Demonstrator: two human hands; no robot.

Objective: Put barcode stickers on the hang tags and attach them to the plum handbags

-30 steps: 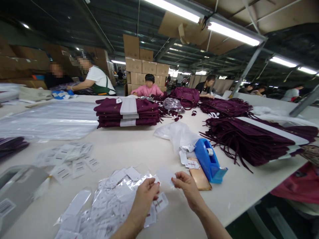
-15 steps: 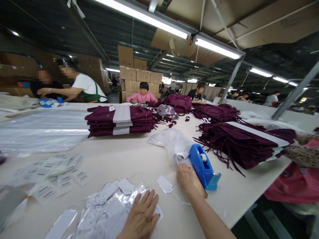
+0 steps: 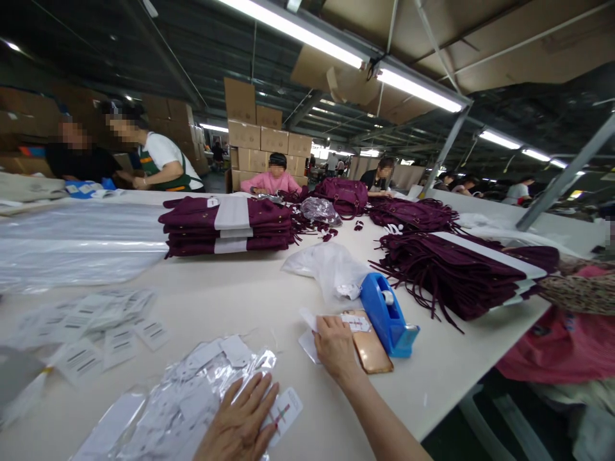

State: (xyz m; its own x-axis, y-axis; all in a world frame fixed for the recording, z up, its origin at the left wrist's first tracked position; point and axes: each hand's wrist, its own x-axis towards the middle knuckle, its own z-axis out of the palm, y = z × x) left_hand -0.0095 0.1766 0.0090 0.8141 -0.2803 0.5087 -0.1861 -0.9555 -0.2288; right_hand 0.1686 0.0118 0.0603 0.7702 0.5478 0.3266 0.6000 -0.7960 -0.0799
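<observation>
My left hand [image 3: 243,413] lies flat with its fingers spread on a clear plastic bag [image 3: 182,397] of white tags. Beside its thumb, a white tag [image 3: 287,413] with a small red mark shows on the table. My right hand [image 3: 336,349] has its fingers curled down over a thin white tag [image 3: 308,318], which sticks out to the left. Another white tag [image 3: 309,347] lies partly under that hand. To the right, a white printed slip [image 3: 358,323] rests on a gold, phone-like slab [image 3: 373,352]. Touching the slab's far side is a blue tape dispenser [image 3: 388,314].
Printed white labels [image 3: 103,320] are spread at left, before clear plastic sheets [image 3: 81,240]. Folded maroon bundles [image 3: 228,224] stand beyond, with a fringed maroon pile [image 3: 461,272] at right. A crumpled translucent bag [image 3: 321,266] lies mid-table. Several co-workers sit or stand across the table.
My right hand has moved left from the tape dispenser onto the loose tag, uncovering the gold slab and the slip on it. My left hand has slid left and nearer, exposing a red-marked tag.
</observation>
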